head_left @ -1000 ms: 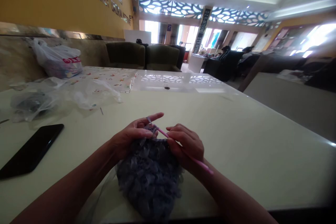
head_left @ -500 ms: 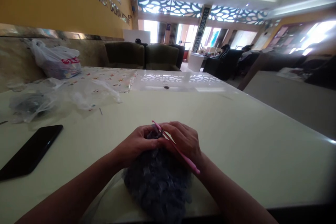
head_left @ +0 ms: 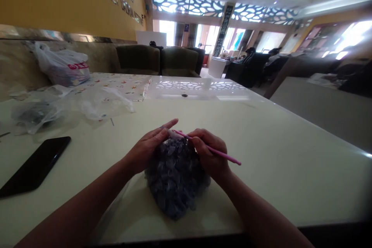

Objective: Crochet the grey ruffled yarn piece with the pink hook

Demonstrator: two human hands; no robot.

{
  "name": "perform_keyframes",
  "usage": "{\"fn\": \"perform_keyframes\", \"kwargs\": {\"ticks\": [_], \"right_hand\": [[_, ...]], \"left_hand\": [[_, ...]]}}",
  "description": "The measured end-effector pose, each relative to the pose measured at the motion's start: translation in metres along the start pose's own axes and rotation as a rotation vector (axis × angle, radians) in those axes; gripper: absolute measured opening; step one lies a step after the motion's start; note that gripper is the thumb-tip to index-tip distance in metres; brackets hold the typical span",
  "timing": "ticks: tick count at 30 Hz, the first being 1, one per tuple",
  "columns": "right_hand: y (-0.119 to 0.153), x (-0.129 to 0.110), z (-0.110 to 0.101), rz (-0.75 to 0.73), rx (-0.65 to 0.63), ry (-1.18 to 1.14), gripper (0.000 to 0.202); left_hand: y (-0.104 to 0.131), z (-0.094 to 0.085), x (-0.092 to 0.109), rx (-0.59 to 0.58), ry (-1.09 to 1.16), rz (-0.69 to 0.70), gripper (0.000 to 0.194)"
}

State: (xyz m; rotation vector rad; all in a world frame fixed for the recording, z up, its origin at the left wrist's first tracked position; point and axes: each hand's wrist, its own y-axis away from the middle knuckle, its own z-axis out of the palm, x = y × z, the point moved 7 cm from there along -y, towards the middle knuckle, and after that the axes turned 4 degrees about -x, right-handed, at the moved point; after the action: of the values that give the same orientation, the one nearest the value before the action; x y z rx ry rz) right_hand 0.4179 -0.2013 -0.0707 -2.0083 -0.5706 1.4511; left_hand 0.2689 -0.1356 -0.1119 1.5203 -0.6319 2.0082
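A dark grey-blue crocheted piece with a bumpy, looped surface hangs between my hands above the near part of the table. My left hand grips its upper left edge, with the index finger stretched out past it. In my right hand is a pink crochet hook, pinched between thumb and fingers. The hook's tip points left and lies at the top edge of the piece, close to my left fingertips. A pale, see-through strand shows by the tip; its exact path is unclear.
A black phone lies on the white table at the left. Beyond it are a clear bag with dark contents, a crumpled clear bag and a full white carrier bag. Armchairs stand behind the table; people sit farther back.
The pink hook has swung flatter, its handle end now farther right. My hands have moved apart, my left index finger has stretched out, and the crocheted piece shows more fully.
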Motion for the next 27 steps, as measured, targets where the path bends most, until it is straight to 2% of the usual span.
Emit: {"fn": "perform_keyframes", "kwargs": {"ticks": [2,4,9,11,15,20,27], "right_hand": [[-0.001,0.000,0.003,0.007,-0.044,-0.023,0.017],[-0.001,-0.001,0.006,-0.006,-0.093,-0.021,0.016],[-0.003,0.002,0.004,0.015,-0.168,-0.062,0.016],[-0.005,0.005,0.002,0.046,-0.224,-0.088,0.017],[-0.008,0.009,0.004,0.126,-0.438,-0.104,0.019],[-0.010,0.003,0.001,0.101,-0.554,-0.018,0.018],[-0.010,-0.003,0.001,0.038,-0.633,0.050,0.021]], "left_hand": [[0.001,0.005,-0.006,-0.023,0.126,-0.051,0.046],[0.002,0.009,-0.008,-0.068,0.152,-0.086,0.049],[0.003,0.006,-0.001,-0.153,0.038,-0.100,0.066],[0.003,0.003,0.003,-0.175,-0.035,-0.089,0.056],[0.003,0.001,0.011,-0.190,-0.177,-0.057,0.012],[0.003,0.000,0.016,-0.125,-0.266,-0.036,0.008],[0.004,-0.001,0.019,-0.033,-0.418,-0.006,0.005]]}}
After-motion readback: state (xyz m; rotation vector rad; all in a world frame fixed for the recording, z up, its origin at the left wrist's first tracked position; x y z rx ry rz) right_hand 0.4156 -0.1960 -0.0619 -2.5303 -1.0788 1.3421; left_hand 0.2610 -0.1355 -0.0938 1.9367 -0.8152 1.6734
